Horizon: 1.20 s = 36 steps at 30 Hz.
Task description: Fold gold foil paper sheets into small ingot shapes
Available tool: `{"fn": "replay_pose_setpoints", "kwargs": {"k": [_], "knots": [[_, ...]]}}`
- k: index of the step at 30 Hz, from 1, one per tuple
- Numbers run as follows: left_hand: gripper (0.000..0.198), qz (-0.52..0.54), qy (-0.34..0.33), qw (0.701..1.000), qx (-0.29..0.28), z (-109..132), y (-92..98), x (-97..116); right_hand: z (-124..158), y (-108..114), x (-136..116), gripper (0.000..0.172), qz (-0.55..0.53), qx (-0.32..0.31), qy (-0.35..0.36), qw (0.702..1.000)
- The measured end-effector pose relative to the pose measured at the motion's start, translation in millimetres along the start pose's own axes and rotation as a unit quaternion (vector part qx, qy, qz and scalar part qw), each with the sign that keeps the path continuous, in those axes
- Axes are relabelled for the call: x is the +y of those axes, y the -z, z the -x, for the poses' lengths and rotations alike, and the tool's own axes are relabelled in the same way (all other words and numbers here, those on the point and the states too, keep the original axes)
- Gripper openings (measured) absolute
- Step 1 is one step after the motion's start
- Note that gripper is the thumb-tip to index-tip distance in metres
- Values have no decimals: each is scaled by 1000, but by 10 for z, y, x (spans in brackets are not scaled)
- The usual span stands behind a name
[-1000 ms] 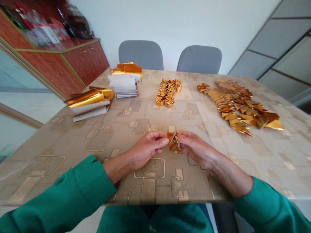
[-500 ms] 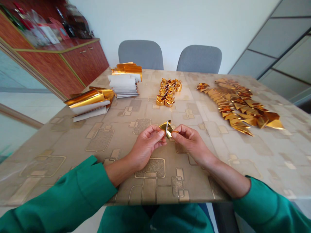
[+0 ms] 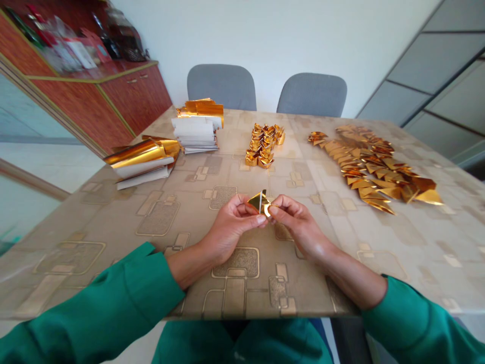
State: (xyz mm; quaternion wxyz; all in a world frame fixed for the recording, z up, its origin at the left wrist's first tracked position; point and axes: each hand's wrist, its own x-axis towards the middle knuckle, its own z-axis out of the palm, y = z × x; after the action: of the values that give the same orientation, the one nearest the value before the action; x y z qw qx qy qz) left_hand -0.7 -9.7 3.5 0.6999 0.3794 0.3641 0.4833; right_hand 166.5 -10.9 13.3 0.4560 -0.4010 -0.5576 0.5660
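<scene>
While the left hand (image 3: 235, 227) and right hand (image 3: 299, 225) pinched a small folded gold foil piece (image 3: 259, 203) between them, just above the patterned surface (image 3: 322, 283), a cluster of gold folded shapes (image 3: 262, 145) and a heap of foil triangles (image 3: 373, 169) lay farther away.

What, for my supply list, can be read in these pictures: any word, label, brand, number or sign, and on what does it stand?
No text can be read. The packets on the red cabinet at back left are too small and blurred to read. The folded gold foil piece and the stacks of gold foil paper show no legible marks.
</scene>
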Motion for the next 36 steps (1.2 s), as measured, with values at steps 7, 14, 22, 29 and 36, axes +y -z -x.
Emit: {"fn": "replay_pose_setpoints", "kwargs": {"k": [7,14,22,29,36], "knots": [[28,22,10,1000,-1,5,20,18,14,14,-45,32,74,7,31,997],[25,2,-4,1000,20,-5,36,26,24,18,-59,32,77,-15,3,997],[27,3,2,1000,14,7,38,34,18,45,-59,30,89,-33,9,995],[26,24,6,1000,4,4,34,27,10,22,-28,32,102,9,31,994],[22,51,19,998,16,22,1,19,30,7,16,28,147,73,99,981]]}}
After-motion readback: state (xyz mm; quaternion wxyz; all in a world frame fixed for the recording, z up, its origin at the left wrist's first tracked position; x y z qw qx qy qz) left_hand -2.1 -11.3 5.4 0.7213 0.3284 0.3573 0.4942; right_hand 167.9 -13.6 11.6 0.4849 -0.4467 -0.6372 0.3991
